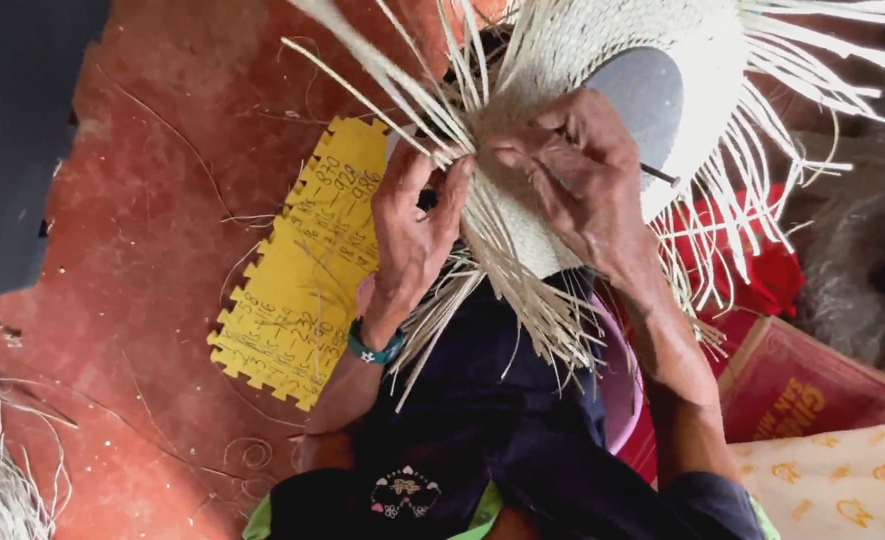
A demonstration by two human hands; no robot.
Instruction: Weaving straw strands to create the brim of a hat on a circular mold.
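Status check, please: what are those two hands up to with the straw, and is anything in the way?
Left hand pinching pale straw strands. Right hand pressed on woven straw piece. Nothing blocking them.
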